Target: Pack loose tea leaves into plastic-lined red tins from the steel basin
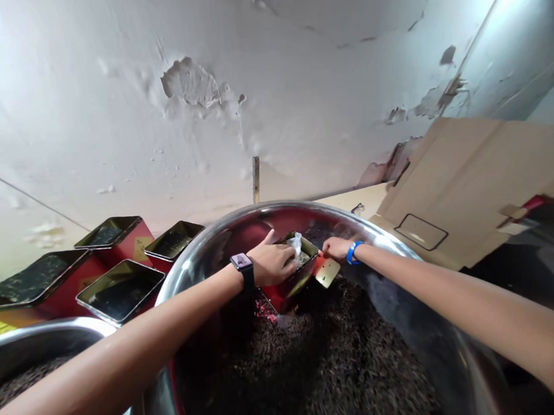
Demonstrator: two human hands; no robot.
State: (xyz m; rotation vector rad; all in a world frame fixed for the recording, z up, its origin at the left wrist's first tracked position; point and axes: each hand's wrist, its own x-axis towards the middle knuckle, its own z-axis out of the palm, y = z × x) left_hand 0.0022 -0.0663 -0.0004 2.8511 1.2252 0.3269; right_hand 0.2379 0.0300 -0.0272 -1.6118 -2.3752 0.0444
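Note:
A big steel basin [200, 256] in front of me holds a heap of dark loose tea leaves [324, 361]. A red tin [289, 288] with a clear plastic liner [297, 245] lies tilted in the leaves at the far side. My left hand [271, 262], with a black watch on the wrist, grips the tin's near rim, fingers curled. My right hand [338, 248], with a blue wristband, is closed on the tin's far corner beside its gold label.
Several open red tins [117, 291] filled with tea stand at the left against the peeling white wall. A second steel basin [41, 338] with tea sits at bottom left. Flattened cardboard boxes [467, 183] lean at the right.

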